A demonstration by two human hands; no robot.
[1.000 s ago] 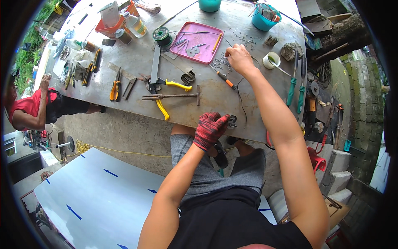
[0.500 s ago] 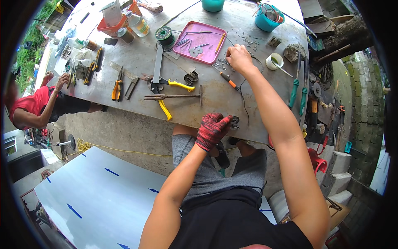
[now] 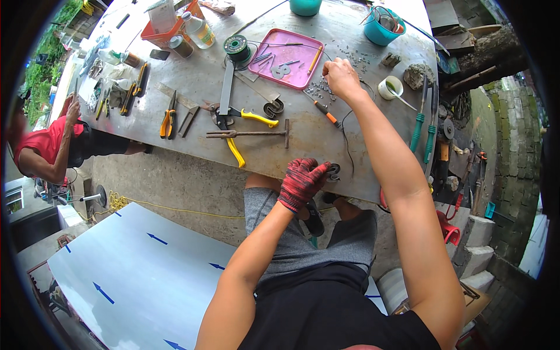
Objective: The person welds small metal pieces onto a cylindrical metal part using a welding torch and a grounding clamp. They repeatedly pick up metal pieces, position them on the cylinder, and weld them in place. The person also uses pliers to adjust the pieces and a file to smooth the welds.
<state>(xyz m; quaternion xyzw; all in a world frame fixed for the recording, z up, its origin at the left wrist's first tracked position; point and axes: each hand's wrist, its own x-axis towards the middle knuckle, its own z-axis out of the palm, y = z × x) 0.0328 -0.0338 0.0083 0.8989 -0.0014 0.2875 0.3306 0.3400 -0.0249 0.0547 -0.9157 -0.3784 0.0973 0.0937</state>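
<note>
My left hand (image 3: pixel 304 182), in a red and black knit glove, grips a small curved dark metal piece (image 3: pixel 333 171) at the table's front edge. Bare, my right hand (image 3: pixel 342 79) is over the scattered small metal bits (image 3: pixel 319 90), beside the pink tray (image 3: pixel 270 74). Its fingers are curled together, and what they hold is hidden. In the tray lie metal rods, flat metal shapes and a yellow pencil-like stick. An orange and black screwdriver (image 3: pixel 326 114) lies between my hands. Another curved metal piece (image 3: pixel 273 108) rests left of it.
Yellow-handled snips (image 3: pixel 251 116), a T-shaped metal bar (image 3: pixel 248 134), orange pliers (image 3: pixel 168 118) and a wire spool (image 3: pixel 237 48) occupy the metal table. A white cup (image 3: pixel 389 87) and teal bucket (image 3: pixel 382 29) stand right. A person in red (image 3: pixel 49 146) is at the left end.
The table has shifted slightly right in view. My left hand keeps its grip, and my right hand stays by the metal bits. The other person's hand has moved left.
</note>
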